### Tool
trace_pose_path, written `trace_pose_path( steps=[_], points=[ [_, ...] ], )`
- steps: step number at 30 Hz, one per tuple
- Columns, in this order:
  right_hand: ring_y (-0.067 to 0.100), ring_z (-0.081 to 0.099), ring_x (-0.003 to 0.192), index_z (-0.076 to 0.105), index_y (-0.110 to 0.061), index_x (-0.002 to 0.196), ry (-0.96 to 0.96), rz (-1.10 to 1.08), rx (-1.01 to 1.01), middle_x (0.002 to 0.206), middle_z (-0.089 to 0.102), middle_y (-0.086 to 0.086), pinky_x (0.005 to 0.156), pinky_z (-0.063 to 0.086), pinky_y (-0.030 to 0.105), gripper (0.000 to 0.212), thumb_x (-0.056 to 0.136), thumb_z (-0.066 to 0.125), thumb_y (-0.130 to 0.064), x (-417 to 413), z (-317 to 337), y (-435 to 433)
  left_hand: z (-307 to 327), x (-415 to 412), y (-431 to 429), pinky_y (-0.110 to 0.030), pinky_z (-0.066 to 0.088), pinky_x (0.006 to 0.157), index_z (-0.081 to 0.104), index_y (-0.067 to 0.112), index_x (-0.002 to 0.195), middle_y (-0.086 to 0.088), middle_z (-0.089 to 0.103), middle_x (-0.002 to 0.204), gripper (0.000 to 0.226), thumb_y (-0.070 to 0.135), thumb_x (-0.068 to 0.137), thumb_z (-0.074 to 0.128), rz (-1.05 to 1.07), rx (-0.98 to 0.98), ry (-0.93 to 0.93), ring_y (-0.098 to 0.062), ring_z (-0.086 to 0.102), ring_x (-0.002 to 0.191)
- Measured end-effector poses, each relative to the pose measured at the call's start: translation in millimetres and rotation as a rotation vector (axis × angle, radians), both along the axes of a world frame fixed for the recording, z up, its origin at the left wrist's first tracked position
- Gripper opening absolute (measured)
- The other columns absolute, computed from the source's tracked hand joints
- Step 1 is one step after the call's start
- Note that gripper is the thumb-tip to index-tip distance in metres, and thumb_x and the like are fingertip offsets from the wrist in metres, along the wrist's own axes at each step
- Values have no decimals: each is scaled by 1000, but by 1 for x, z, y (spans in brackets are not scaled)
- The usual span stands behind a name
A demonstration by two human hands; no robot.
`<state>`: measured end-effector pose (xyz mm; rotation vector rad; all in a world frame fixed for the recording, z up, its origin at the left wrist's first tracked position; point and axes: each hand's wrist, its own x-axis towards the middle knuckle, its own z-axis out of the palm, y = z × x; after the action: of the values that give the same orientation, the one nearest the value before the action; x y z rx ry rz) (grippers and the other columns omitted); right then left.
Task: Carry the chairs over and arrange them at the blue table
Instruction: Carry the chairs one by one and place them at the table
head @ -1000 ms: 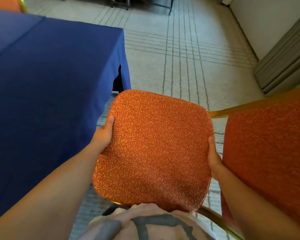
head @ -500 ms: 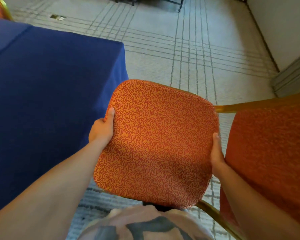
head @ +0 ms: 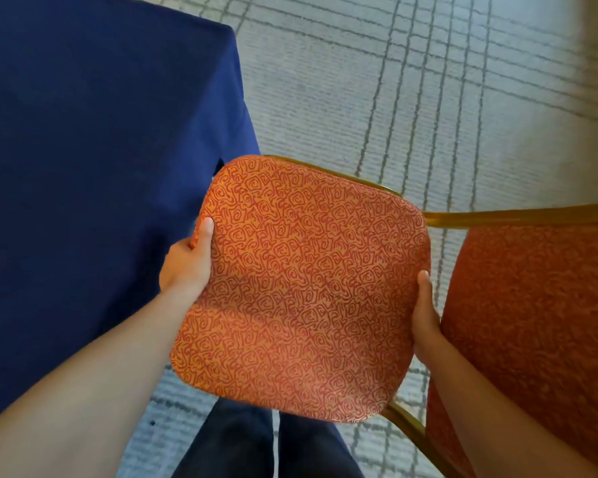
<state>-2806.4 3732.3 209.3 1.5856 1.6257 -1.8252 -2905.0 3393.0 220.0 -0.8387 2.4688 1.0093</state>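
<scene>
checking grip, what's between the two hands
The orange patterned padded chair seat, gripped at its edges by the left hand and right hand, in the head view.

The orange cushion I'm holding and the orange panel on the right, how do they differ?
The cushion shows bold red squiggles on orange; the panel is darker red with a fainter pattern. The left hand and right hand grip the cushion's sides; no hand grips the panel. The cushion is fully in view; the panel is cropped. Both have gold rails.
</scene>
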Motion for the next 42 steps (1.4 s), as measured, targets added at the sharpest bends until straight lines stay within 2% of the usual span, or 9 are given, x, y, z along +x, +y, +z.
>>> trace_pose_path(
  steps=[4,8,16,21,26,29,35,39,42],
  points=[
    [28,60,106,59,-20,133,-46,16,1,118,65,6,98,47,41,108,55,50,-95,-37,-44,8,-51,-35,6,-41,44,79,63,15,83,-14,66,100,83,84,80,19,11,-30,-34,-37,60,96],
    [27,60,100,63,-15,128,-87,52,29,109,65,9,92,47,36,74,87,43,-73,-70,-94,16,-101,-62,10,-40,42,84,59,16,87,-22,63,111,71,76,87,23,24,-40,-24,-40,58,106],
    [23,65,89,70,-21,104,-116,82,63,97,70,6,88,50,34,61,86,43,-73,-115,-190,6,-178,-100,2,-43,44,86,60,4,89,-30,61,111,73,69,92,25,54,-156,39,-43,57,104],
    [24,65,83,67,-23,80,-168,87,30,87,70,5,87,53,37,59,83,43,-77,-125,-235,-7,-224,-110,-11,-42,44,87,60,8,90,-22,61,105,74,75,88,28,135,-60,-23,-40,58,103],
    [28,68,94,70,-25,84,-191,96,29,97,73,7,94,53,44,81,53,47,-96,-125,-265,-18,-263,-114,-20,-40,43,79,52,15,67,-14,55,89,71,77,87,23,114,-78,-90,-32,54,84],
    [23,66,87,67,-25,83,-182,84,33,89,71,4,89,53,38,58,81,45,-78,-121,-283,-19,-282,-112,-22,-39,42,76,53,14,68,-15,56,88,74,78,86,20,87,-98,-122,-32,54,83],
    [18,63,79,66,-21,86,-229,76,86,85,67,2,82,50,33,57,86,45,-73,-117,-305,-22,-309,-110,-24,-42,45,77,54,11,65,-17,59,86,78,81,84,22,99,-132,-131,-33,56,81],
    [21,62,83,64,-16,100,-243,96,144,88,65,2,80,46,32,54,92,44,-65,-115,-299,-25,-306,-108,-22,-37,41,78,65,7,92,-19,61,99,81,76,87,23,81,-108,-129,-35,58,92],
    [28,58,114,55,-8,124,-176,125,260,112,61,6,94,45,35,45,99,49,-44,-111,-297,-29,-303,-111,-21,-38,40,86,63,5,115,-22,60,121,85,75,88,22,78,-64,-154,-37,56,109]
  ],
)
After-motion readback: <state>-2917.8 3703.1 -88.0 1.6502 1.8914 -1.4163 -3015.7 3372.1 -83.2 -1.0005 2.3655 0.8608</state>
